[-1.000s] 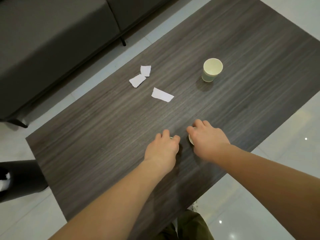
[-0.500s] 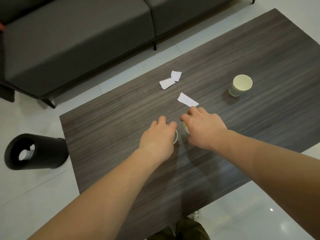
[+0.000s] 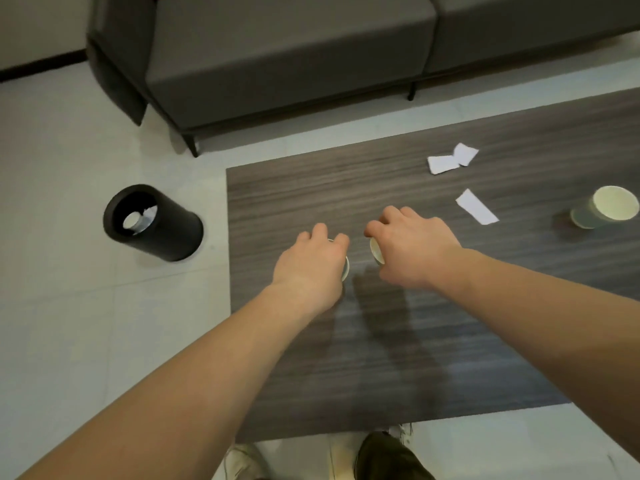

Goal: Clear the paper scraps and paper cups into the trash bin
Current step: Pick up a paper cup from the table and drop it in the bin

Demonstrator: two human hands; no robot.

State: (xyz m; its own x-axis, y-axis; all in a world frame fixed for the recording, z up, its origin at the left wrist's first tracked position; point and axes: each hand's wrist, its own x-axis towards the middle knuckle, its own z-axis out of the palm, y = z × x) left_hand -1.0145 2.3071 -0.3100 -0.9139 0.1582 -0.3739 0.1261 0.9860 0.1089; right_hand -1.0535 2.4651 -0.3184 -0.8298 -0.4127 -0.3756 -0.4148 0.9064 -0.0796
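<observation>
My left hand (image 3: 313,263) is closed from above over a paper cup (image 3: 345,266); only a sliver of its rim shows. My right hand (image 3: 414,247) grips a second paper cup (image 3: 376,251), tilted so its pale rim faces left. Both are above the dark wood table (image 3: 415,341). A third paper cup (image 3: 604,211) stands at the table's right edge of view. Three white paper scraps lie on the table: a long one (image 3: 476,206) and a touching pair (image 3: 452,160) further back. The black trash bin (image 3: 152,221) stands on the floor left of the table, with paper inside.
A grey sofa (image 3: 294,46) runs along the far side, its legs on the light tiled floor (image 3: 86,323). A strip of floor separates the sofa from the table. My shoes (image 3: 388,459) show below the table's near edge.
The view has swung left, so the bin and sofa came fully into sight. Both hands stay closed on their cups; the right cup is now tilted and its rim shows more.
</observation>
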